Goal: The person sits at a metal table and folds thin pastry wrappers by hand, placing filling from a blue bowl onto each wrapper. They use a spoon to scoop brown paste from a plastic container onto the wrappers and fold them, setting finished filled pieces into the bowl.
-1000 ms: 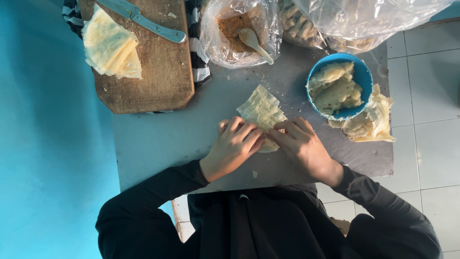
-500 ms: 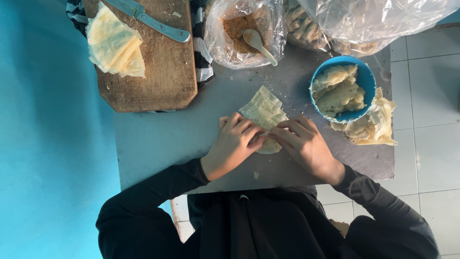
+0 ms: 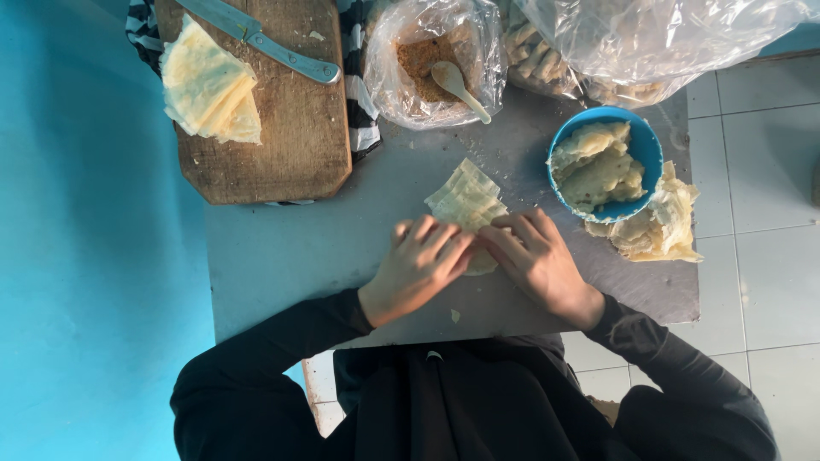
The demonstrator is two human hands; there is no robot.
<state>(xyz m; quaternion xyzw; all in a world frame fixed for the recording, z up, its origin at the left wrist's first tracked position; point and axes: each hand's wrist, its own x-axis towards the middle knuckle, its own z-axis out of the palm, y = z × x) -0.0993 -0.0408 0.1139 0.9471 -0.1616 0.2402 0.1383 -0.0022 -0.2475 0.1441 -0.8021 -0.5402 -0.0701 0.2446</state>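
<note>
Grey table (image 3: 282,256) over white tiles, blue floor at one side; head view, one entry. I log my left hand (image 3: 416,266) and right hand (image 3: 538,260) side by side, fingers curled down onto the wrapper (image 3: 465,198) at mid-table, pinching its near edge. Behind: board (image 3: 290,137) with knife (image 3: 256,36) and wrapper stack (image 3: 207,85), bag with spoon (image 3: 457,85), blue bowl (image 3: 642,149).

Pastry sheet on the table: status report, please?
Left hand and right hand both pressing the pastry sheet, fingers meeting. Sheet flat on grey table. Blue bowl close right, not blocking.
</note>
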